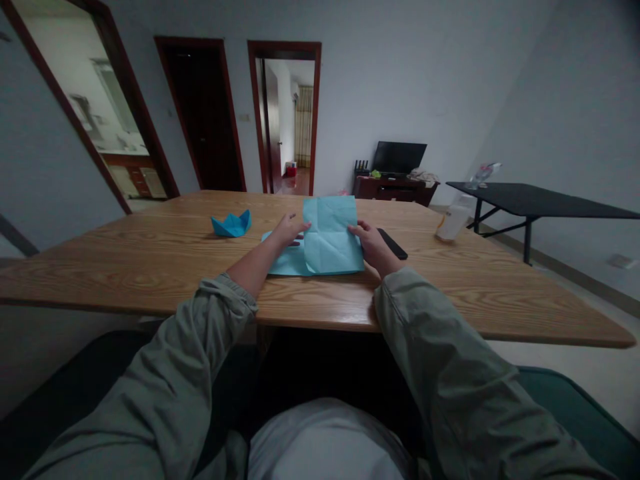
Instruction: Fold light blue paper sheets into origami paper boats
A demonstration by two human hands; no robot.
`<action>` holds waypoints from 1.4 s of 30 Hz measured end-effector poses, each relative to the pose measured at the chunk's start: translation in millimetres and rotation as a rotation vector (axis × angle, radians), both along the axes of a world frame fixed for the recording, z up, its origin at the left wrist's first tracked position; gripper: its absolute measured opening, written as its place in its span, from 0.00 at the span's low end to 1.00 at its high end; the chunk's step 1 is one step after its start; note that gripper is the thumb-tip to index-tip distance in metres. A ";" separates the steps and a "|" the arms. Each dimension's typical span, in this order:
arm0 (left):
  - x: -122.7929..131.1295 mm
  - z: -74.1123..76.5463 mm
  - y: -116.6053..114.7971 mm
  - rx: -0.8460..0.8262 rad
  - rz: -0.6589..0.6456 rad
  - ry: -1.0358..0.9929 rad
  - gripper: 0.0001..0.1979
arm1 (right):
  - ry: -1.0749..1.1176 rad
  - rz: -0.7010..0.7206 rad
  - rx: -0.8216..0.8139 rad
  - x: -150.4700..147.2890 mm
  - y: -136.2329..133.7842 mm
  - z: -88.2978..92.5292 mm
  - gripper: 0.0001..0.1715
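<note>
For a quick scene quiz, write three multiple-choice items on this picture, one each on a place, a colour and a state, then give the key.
1. Where does the black phone lie?
A. On the black table by the wall
B. On the floor
C. On the wooden table, beside the right hand

2. What colour is the folded paper boat?
A. Red
B. Blue
C. Yellow

3. What state is the blue paper sheet under the left hand in?
A. Creased and folded over
B. Crumpled into a ball
C. Torn in two

Key:
1. C, since the phone rests on the tabletop next to the right hand.
2. B, since the boat shows the same blue as the sheet.
3. A, since crease lines and a folded-over layer show on the sheet.
</note>
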State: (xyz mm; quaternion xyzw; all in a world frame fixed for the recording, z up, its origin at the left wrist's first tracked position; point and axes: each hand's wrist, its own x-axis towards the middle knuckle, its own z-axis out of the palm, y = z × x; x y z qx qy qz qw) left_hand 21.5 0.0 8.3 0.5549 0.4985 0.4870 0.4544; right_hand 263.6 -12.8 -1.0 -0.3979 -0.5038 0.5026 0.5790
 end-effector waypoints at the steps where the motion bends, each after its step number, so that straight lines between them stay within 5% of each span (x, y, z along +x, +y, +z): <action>1: 0.4 -1.0 0.0 0.006 -0.012 -0.001 0.42 | -0.025 -0.002 -0.003 -0.4 0.1 -0.5 0.17; 10: -7.0 0.0 1.2 0.113 -0.024 0.008 0.44 | -0.214 0.048 -0.003 -5.0 6.5 -14.3 0.16; 17: -16.0 -9.4 2.4 0.000 -0.288 0.113 0.25 | -0.228 0.004 0.004 -3.8 10.9 -16.9 0.15; 24: -14.2 -12.6 4.7 0.099 -0.222 0.024 0.19 | -0.201 0.060 -0.006 -5.7 4.3 -13.3 0.16; 31: -21.0 -5.3 -1.4 0.173 -0.225 0.020 0.05 | -0.149 0.001 0.019 -5.0 2.0 -9.1 0.05; 42: -24.5 -10.2 0.7 0.112 -0.350 -0.039 0.09 | -0.194 -0.103 0.027 -3.7 4.3 -8.8 0.06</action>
